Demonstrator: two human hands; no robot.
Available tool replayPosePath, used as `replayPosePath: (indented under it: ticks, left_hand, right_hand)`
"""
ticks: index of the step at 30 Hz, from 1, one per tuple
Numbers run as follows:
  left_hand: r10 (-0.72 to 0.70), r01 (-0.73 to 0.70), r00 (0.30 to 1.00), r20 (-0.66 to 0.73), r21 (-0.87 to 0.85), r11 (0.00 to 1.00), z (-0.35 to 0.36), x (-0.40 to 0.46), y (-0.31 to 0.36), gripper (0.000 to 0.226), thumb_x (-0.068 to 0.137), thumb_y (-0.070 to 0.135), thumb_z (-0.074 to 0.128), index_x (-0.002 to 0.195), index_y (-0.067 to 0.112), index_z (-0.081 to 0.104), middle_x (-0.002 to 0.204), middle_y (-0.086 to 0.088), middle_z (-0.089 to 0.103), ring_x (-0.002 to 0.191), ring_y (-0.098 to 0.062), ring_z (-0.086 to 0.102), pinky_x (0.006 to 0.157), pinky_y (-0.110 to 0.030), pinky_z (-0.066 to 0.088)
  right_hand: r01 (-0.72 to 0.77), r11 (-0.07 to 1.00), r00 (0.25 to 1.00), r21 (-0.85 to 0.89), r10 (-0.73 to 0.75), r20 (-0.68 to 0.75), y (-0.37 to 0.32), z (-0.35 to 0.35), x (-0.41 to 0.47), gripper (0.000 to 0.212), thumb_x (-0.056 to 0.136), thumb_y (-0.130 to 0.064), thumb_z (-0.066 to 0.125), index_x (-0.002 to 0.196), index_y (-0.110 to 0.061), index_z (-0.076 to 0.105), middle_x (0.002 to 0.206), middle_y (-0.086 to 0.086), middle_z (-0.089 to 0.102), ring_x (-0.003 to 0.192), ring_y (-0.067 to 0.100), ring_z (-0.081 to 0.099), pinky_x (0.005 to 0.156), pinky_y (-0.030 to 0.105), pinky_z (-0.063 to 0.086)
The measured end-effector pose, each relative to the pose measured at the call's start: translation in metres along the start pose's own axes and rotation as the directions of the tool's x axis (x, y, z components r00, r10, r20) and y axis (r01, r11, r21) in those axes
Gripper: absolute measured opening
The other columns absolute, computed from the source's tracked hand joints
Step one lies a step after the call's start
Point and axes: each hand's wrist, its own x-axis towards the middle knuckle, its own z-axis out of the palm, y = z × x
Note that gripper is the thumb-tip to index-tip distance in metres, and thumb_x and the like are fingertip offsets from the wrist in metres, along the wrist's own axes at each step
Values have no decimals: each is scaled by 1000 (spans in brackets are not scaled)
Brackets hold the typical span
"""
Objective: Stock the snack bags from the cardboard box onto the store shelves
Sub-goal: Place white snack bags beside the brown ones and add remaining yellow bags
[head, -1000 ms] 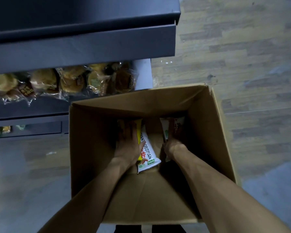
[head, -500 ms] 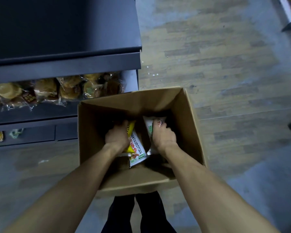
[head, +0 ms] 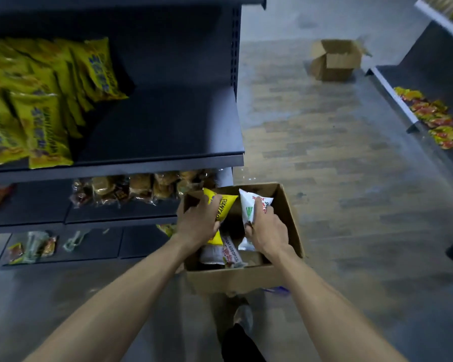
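Both hands now up near the rim of the cardboard box [head: 289,220], each with a bag; a second ago deep inside, pressed against bags at the bottom. View lifted too: shelving unit now in sight above, only lower shelf edge visible before.

Left hand [head: 198,223]: fingers curled round a yellow snack bag [head: 221,209], bag upright, top corner clear above the box rim. Right hand [head: 267,228]: fingers and thumb wrapped on a white snack bag [head: 249,205] with red and green print, also upright, top poking above the rim. Both grips closed tight on the bags; neither hand free.

Still in the box: at least one white bag with red lettering [head: 228,253] lying flat on the bottom, just below the two hands. More possibly underneath; cannot tell.

Box on the floor, right against the end of the dark shelf unit. Upper shelf [head: 168,131]: row of yellow bags [head: 45,105] filling the left part, right part bare. Likely destination for the yellow bag, judged from matching colour; print too blurred to confirm the same product. Shelf below: clear-wrapped pastries [head: 141,188]. No obvious match for the white bag in view.

Meaning for the task: pick stage done for this pair, lift and carry to shelf next. Box not yet emptied, so further trips needed.

Elsewhere: second open cardboard box [head: 334,61] on the floor well apart, across the aisle; opposite shelf with red-and-yellow packets [head: 434,113].
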Motion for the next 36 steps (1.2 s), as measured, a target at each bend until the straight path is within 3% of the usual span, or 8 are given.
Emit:
replayPosePath:
  ticks: [2, 6, 10, 14, 24, 33, 36]
  left_hand:
    - [23, -22, 999, -41, 21, 1000, -18, -17, -6, 61, 87, 32, 62, 139, 22, 31, 128, -14, 50, 105, -40, 58, 84, -45, 46]
    - [8, -27, 982, -190, -97, 995, -54, -69, -30, 60, 87, 31, 65, 138, 21, 35, 124, -15, 50, 101, -42, 58, 75, -46, 50]
    - [-34, -12, 952, -304, -147, 989, -91, -128, -68, 58, 87, 31, 65, 136, 21, 36, 119, -11, 49, 97, -40, 59, 74, -45, 50]
    - [-64, 17, 911, -407, -118, 993, -139, -174, -103, 60, 89, 32, 63, 140, 21, 34, 116, -8, 48, 96, -38, 60, 72, -42, 47]
    - [7, -67, 681, -732, -53, 996, -312, -225, -133, 57, 88, 33, 67, 137, 20, 41, 108, -4, 53, 79, -31, 63, 57, -35, 47]
    - [-13, -91, 538, -843, -73, 993, -403, -189, -127, 57, 86, 30, 69, 135, 21, 40, 108, -7, 53, 78, -32, 62, 63, -44, 54]
    - [-2, -83, 511, -860, -51, 995, -422, -160, -113, 57, 87, 31, 69, 135, 21, 40, 111, -8, 54, 78, -31, 64, 61, -39, 53]
  right_hand:
    - [3, 1000, 999, 9, -3, -47, -16, -11, -17, 76, 90, -35, 60, 150, -16, 17, 128, 16, 48, 108, 37, 56, 75, 40, 45]
    - [17, 999, 987, 33, -12, -161, -65, -29, -60, 71, 87, -38, 59, 146, -19, 23, 126, 14, 48, 106, 36, 58, 73, 40, 46]
    - [108, 994, 955, 6, -102, -278, -123, -39, -103, 71, 88, -40, 60, 146, -21, 23, 124, 12, 49, 101, 35, 60, 68, 39, 46]
    - [199, 980, 901, -6, -185, -392, -181, -63, -137, 65, 89, -40, 58, 143, -22, 27, 124, 10, 50, 104, 35, 59, 75, 42, 49]
    - [363, 927, 684, -91, -331, -650, -287, -214, -161, 60, 93, -42, 54, 140, -21, 25, 119, 13, 52, 97, 35, 58, 72, 45, 52]
    - [345, 929, 589, -132, -324, -740, -302, -325, -135, 58, 93, -43, 55, 138, -21, 25, 122, 14, 54, 99, 36, 59, 71, 43, 49]
    - [339, 929, 573, -146, -327, -752, -301, -354, -114, 57, 95, -41, 54, 139, -21, 24, 124, 13, 55, 98, 36, 61, 69, 40, 46]
